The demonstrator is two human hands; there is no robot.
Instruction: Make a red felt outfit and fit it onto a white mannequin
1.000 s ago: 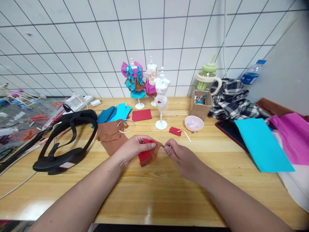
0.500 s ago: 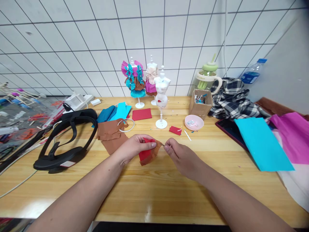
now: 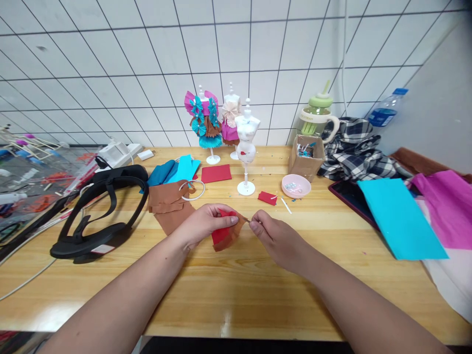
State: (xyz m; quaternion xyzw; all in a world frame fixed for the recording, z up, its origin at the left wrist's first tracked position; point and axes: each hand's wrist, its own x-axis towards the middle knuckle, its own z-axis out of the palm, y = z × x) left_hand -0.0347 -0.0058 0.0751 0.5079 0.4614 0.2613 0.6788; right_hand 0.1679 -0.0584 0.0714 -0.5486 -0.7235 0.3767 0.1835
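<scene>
My left hand pinches a small folded piece of red and brown crepe paper just above the wooden table. My right hand is closed in a pinch at the paper's right corner, gripping its brown edge; whether a pin is in the fingers I cannot make out. Behind the hands stands a bare white mini mannequin on a stand. Two dressed mannequins stand further back by the tiled wall.
Brown paper sheets, blue paper, a red sheet and a white ring lie left of centre. A black headset sits at left. A pink dish, cardboard box, green mug, plaid cloth, turquoise and magenta sheets are at right.
Both hands keep their pinch on the paper in nearly the same place. The view has tipped down slightly.
</scene>
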